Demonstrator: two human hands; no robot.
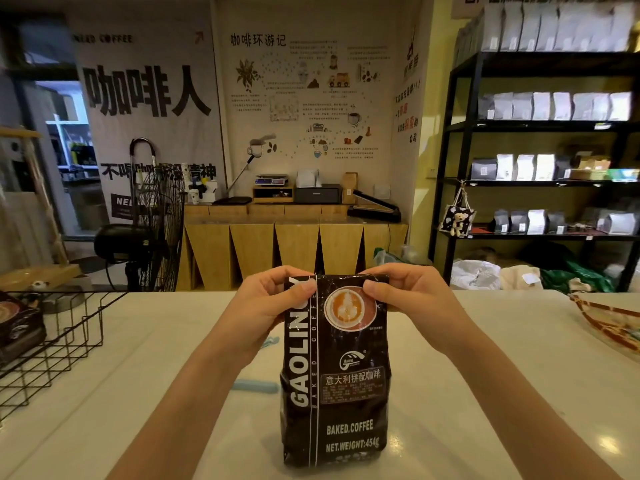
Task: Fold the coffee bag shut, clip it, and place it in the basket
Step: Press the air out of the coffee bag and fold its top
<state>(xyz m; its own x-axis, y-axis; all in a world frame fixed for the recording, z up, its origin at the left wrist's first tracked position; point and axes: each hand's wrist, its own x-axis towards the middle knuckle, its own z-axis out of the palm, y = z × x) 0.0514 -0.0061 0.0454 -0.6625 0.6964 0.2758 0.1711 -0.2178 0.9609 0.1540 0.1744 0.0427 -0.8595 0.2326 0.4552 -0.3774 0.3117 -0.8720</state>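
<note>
A dark brown coffee bag [334, 382] with white lettering stands upright on the white counter, in the middle. My left hand [266, 303] pinches the bag's top left corner and my right hand [408, 292] pinches its top right corner. The top edge lies between my thumbs and fingers. A light blue clip [254, 386] lies on the counter just left of the bag, partly hidden by my left forearm. The black wire basket [52, 344] stands at the left edge of the counter.
Another dark coffee bag [19, 327] sits in the basket. A woven tray [609, 323] rests at the counter's right edge. Beyond the counter are a floor fan [152, 216], a wooden bench and black shelves of bags [554, 109].
</note>
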